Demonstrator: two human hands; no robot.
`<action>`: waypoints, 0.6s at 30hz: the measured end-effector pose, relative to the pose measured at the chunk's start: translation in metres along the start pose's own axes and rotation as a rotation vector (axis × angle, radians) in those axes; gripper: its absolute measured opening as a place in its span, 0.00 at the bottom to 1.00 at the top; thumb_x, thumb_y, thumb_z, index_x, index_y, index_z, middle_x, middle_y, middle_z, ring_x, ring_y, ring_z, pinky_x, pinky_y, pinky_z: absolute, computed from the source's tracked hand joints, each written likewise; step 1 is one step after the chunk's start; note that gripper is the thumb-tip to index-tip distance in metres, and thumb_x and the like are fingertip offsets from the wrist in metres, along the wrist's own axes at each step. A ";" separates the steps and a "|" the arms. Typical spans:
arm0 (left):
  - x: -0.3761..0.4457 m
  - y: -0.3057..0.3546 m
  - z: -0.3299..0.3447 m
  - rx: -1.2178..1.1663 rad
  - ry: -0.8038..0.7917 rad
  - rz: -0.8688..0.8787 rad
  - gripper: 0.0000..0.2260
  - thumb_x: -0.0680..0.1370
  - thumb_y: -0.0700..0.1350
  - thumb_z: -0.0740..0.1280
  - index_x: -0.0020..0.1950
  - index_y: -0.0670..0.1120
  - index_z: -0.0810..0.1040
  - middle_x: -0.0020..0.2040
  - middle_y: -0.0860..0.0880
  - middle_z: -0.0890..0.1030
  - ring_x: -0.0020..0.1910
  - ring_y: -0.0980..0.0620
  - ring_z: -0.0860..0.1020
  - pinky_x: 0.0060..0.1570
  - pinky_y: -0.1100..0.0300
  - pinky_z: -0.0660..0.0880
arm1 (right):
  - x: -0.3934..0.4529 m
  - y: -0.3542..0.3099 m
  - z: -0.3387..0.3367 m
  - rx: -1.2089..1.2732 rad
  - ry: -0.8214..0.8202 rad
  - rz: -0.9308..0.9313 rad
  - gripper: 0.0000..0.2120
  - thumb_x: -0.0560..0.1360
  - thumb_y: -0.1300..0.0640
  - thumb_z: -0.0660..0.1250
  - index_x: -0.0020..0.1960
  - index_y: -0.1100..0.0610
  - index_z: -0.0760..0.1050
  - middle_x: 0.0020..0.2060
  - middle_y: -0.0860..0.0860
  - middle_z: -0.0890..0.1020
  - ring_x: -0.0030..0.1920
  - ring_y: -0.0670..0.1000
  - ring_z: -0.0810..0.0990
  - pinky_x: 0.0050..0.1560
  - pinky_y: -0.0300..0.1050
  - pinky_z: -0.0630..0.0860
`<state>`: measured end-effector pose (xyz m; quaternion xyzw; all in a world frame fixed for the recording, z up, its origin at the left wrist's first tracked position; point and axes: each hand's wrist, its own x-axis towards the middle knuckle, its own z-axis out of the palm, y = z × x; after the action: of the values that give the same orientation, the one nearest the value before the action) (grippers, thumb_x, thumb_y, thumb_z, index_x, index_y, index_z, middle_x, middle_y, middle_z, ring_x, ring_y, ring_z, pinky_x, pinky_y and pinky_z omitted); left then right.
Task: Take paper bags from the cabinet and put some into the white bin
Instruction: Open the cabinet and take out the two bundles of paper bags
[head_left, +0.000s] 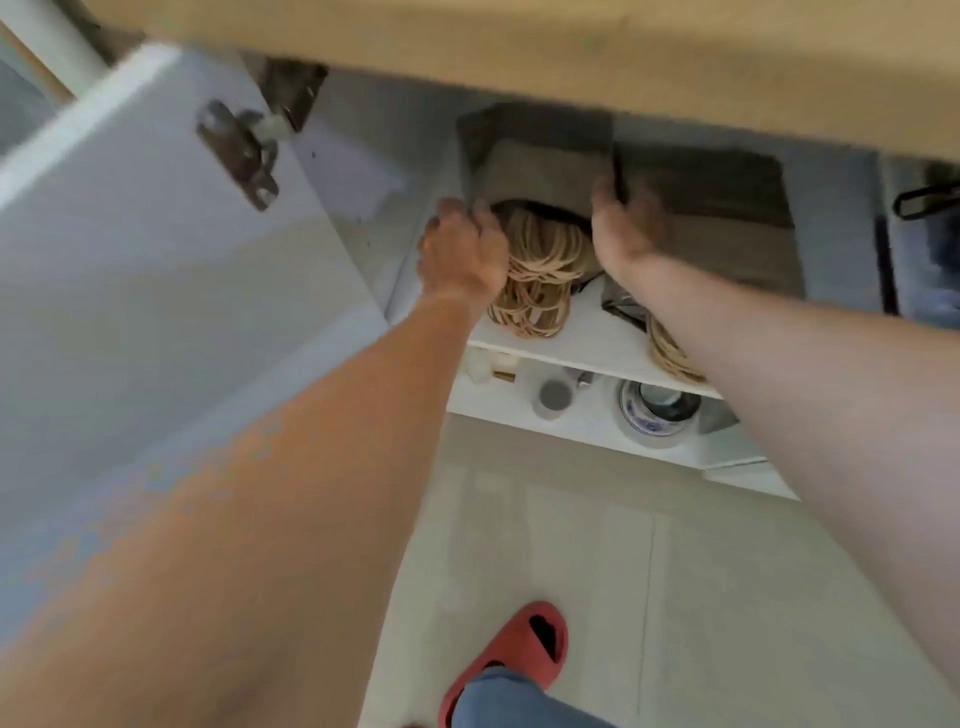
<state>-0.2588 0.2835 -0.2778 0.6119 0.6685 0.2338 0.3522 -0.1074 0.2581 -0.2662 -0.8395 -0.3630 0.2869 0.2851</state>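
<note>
A stack of brown paper bags (540, 161) with tan twisted handles (540, 270) lies on the upper shelf (597, 332) of the open cabinet. My left hand (462, 249) grips the stack's left edge, fingers curled around it. My right hand (623, 223) presses against the stack's right side, between it and a second pile of brown bags (727, 218) further right. More tan handles (667, 353) hang at the shelf edge under my right forearm. The white bin is not in view.
The white cabinet door (156, 260) stands open at left with a metal hinge (239, 150). A wooden countertop (571, 47) overhangs above. The lower shelf holds a tape roll (654, 410) and small jars (553, 397). My red slipper (509, 654) rests on the pale tiled floor.
</note>
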 end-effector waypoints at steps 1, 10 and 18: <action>0.012 -0.004 0.007 0.001 -0.039 -0.013 0.23 0.84 0.55 0.49 0.70 0.41 0.68 0.67 0.38 0.73 0.66 0.39 0.71 0.65 0.49 0.68 | 0.013 0.000 0.006 0.004 -0.034 0.021 0.34 0.81 0.36 0.55 0.80 0.55 0.57 0.79 0.56 0.60 0.77 0.57 0.59 0.74 0.50 0.57; 0.034 -0.040 -0.006 -0.341 -0.184 -0.238 0.25 0.65 0.55 0.61 0.57 0.45 0.80 0.54 0.43 0.83 0.52 0.42 0.81 0.56 0.43 0.79 | 0.005 0.000 0.042 -0.151 -0.146 -0.027 0.47 0.71 0.26 0.59 0.80 0.54 0.54 0.77 0.55 0.62 0.76 0.60 0.60 0.74 0.54 0.59; -0.014 -0.040 -0.028 0.048 -0.327 -0.299 0.31 0.77 0.68 0.45 0.78 0.57 0.56 0.74 0.41 0.67 0.70 0.37 0.69 0.69 0.42 0.67 | -0.074 0.013 0.044 0.064 -0.250 0.048 0.49 0.72 0.28 0.63 0.80 0.41 0.36 0.78 0.59 0.55 0.75 0.66 0.60 0.70 0.61 0.63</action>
<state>-0.3062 0.2670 -0.2864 0.5439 0.6912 0.0605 0.4720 -0.1737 0.2056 -0.2842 -0.7962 -0.3660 0.4074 0.2572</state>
